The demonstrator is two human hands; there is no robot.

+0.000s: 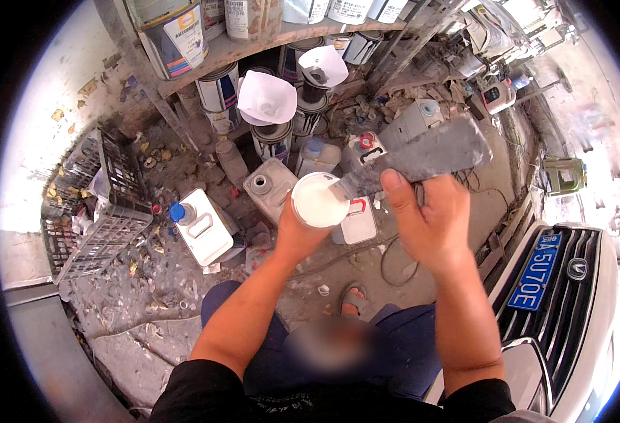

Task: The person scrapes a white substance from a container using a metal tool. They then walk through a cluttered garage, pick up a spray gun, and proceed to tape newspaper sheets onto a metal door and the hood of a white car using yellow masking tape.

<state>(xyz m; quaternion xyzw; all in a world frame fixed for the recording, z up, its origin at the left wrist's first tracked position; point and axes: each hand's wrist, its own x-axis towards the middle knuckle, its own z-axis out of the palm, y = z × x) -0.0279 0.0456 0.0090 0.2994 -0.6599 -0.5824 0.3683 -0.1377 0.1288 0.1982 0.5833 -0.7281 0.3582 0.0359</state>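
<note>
My left hand [300,236] is wrapped round a white cup [321,200] filled close to its rim with a pale cream liquid. In my right hand [434,220], thumb on top, is a flat, grey-stained scraper [433,151]. Its narrow end reaches over the cup's rim at the right side, and the wide end points up to the right. Whether the narrow end dips into the liquid I cannot tell. Just beneath the cup stand a grey-beige jerrycan [271,185] and a white can with a red handle mark [359,224].
A white jug with a blue cap [205,229] stands left on the littered floor, beside a black plastic crate [105,211]. Paint tins [176,42] fill the shelf ahead; white paper funnels [266,99] top tins below. A car front [563,303] is close on my right. Cables [398,264] lie underfoot.
</note>
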